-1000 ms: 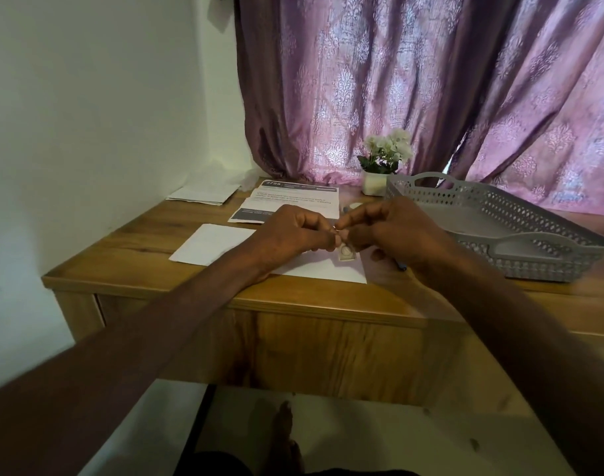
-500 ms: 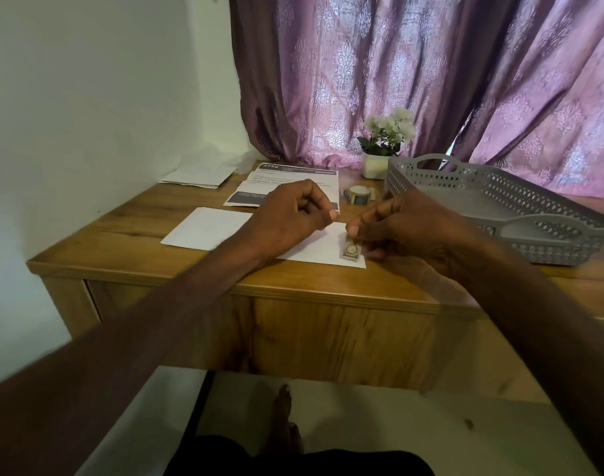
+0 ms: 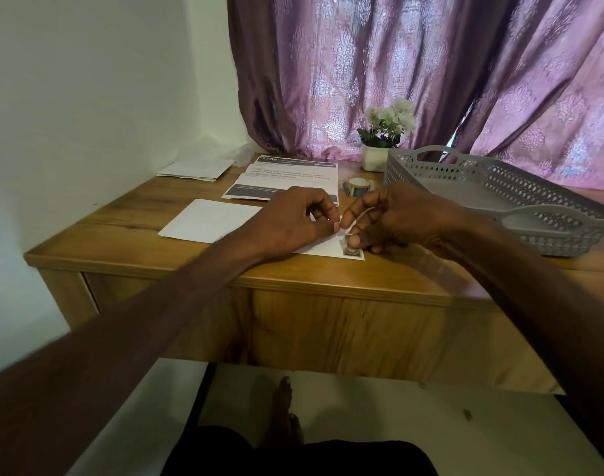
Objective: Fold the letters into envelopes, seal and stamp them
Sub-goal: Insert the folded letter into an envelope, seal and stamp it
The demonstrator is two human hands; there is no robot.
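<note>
A white envelope (image 3: 207, 219) lies flat on the wooden desk (image 3: 128, 242), near its front edge. A small stamp (image 3: 352, 253) sits on the envelope's near right corner. My right hand (image 3: 396, 218) presses a fingertip down on the stamp. My left hand (image 3: 293, 221) rests on the envelope just left of it, fingers curled with thumb and forefinger pinched together; what they hold, if anything, is too small to tell. A roll of stamps (image 3: 358, 185) stands behind my hands.
A printed sheet (image 3: 293, 173) lies behind the envelope. More white papers (image 3: 197, 168) lie at the back left by the wall. A grey perforated tray (image 3: 499, 197) stands at the right, a small potted flower (image 3: 384, 139) at the back before the purple curtain.
Both hands came down from above the desk onto the envelope. The stamp, held between the fingers before, now lies on the envelope's corner under my right fingertip.
</note>
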